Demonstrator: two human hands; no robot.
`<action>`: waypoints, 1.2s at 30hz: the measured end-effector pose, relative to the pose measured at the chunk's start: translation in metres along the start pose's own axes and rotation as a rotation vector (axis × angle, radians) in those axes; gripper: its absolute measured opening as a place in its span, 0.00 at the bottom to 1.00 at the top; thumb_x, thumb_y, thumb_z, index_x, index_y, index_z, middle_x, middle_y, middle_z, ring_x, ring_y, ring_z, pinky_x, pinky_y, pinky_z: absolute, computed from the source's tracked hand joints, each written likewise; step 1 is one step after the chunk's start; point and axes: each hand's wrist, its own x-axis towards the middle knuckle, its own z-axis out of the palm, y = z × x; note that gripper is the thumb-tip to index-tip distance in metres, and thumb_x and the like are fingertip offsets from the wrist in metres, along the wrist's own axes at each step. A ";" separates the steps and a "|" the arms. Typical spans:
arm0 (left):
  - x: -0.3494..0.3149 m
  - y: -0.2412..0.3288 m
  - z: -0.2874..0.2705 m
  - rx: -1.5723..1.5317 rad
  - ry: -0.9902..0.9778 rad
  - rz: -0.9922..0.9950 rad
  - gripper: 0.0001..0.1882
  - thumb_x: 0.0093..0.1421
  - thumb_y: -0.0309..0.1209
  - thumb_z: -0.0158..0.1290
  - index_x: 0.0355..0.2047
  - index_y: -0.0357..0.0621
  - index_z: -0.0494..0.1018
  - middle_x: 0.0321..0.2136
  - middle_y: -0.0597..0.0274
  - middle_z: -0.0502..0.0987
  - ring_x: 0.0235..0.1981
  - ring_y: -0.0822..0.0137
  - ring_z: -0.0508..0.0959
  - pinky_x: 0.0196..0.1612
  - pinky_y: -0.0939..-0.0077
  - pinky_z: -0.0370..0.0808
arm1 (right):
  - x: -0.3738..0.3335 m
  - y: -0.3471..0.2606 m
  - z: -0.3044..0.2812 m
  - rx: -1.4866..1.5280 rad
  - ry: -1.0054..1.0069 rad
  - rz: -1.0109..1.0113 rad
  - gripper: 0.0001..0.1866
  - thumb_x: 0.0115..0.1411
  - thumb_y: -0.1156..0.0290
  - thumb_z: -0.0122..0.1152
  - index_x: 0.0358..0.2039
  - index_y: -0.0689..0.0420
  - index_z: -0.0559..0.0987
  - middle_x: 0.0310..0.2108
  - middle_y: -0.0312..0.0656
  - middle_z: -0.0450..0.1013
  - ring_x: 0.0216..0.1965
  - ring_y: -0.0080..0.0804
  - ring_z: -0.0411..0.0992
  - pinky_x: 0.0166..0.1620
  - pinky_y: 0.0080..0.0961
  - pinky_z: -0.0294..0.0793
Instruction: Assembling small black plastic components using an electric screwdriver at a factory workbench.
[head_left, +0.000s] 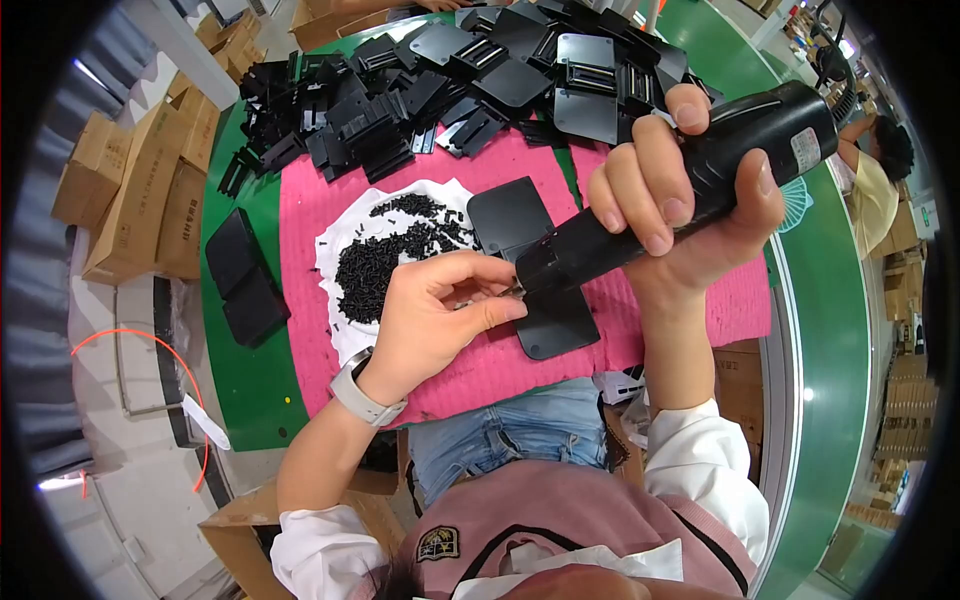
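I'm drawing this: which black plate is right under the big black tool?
The black plate beside the white cloth, under the black tool in the right hand; many more lie in the heap farther back.

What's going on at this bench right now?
One person is working with both hands. The right hand grips a black handheld power tool, apparently an electric screwdriver, angled over a black hinged-looking plate on the pink mat. The left hand has thumb and fingers at the tool's tip; whether they pinch a screw is hidden. Loose black screws lie on white cloth nearby, with black parts piled at the far side.
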 end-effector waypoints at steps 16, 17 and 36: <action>0.000 0.005 -0.005 0.000 0.059 -0.025 0.10 0.49 0.18 0.61 0.33 0.32 0.76 0.32 0.59 0.79 0.32 0.74 0.78 0.38 0.83 0.76 | -0.001 0.004 0.010 -0.065 0.100 -0.031 0.20 0.60 0.51 0.45 0.41 0.55 0.69 0.15 0.33 0.61 0.11 0.23 0.59 0.24 0.27 0.65; 0.000 0.006 -0.003 -0.051 0.081 -0.037 0.14 0.48 0.19 0.63 0.36 0.32 0.75 0.32 0.60 0.78 0.31 0.75 0.78 0.36 0.83 0.76 | 0.000 0.003 0.011 -0.039 0.122 -0.031 0.20 0.59 0.52 0.45 0.41 0.55 0.69 0.15 0.33 0.61 0.11 0.23 0.59 0.24 0.27 0.65; -0.005 0.000 0.018 0.154 0.069 -0.206 0.26 0.50 0.16 0.55 0.49 0.34 0.57 0.20 0.55 0.74 0.21 0.68 0.80 0.24 0.80 0.74 | 0.008 0.013 0.028 -0.599 0.060 0.190 0.21 0.51 0.61 0.62 0.34 0.61 0.62 0.13 0.37 0.61 0.10 0.20 0.56 0.14 0.17 0.57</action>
